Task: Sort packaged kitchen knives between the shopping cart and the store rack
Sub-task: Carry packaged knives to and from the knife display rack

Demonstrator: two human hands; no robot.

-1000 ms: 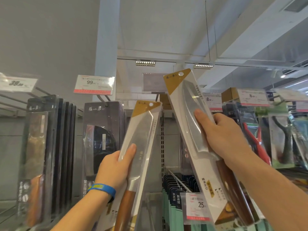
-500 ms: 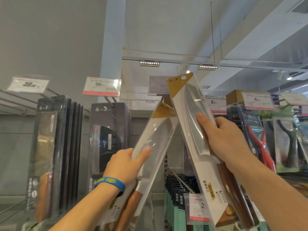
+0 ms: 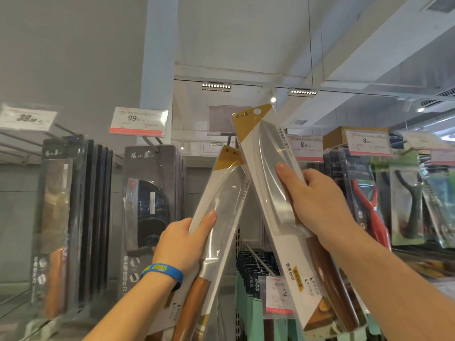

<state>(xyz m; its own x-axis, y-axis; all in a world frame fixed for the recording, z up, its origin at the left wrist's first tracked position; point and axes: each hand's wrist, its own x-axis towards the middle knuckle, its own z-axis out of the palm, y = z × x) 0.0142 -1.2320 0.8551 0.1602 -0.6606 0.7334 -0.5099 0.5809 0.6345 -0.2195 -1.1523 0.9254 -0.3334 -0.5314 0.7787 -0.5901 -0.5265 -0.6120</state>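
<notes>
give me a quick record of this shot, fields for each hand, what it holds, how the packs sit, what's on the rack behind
left hand: left hand grips the left knife pack, thumb on the front
right hand: right hand grips the right knife pack, thumb over the blade
tilt: left knife pack leans right, right knife pack leans left; their tops overlap in view
rack: dark boxed knives hang under the 99 price tag
wrist: blue wristband on the left wrist
</notes>
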